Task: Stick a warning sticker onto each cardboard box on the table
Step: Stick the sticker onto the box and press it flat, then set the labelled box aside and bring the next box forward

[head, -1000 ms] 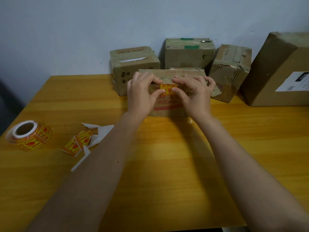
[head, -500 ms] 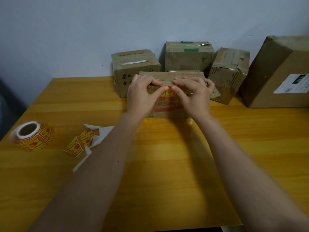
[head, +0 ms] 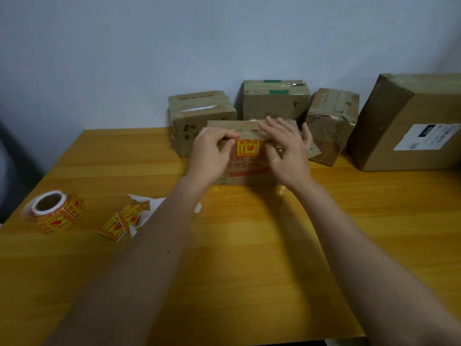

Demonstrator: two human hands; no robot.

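I see the warning sticker stuck on the front box near the bench's far edge; my left hand curls against it, right hand spread loose beside.

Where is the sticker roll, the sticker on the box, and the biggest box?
sticker roll (head: 53, 213), head view, its printed outer side.
warning sticker (head: 247, 147), head view, its middle.
biggest box (head: 399, 136), head view, its front face.

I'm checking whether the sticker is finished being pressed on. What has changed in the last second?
The right hand has opened and lifted off the sticker, which now shows whole on the front box. The left hand, fingers curled, stays at the box's top edge. The sticker roll, loose stickers and other boxes have not moved.
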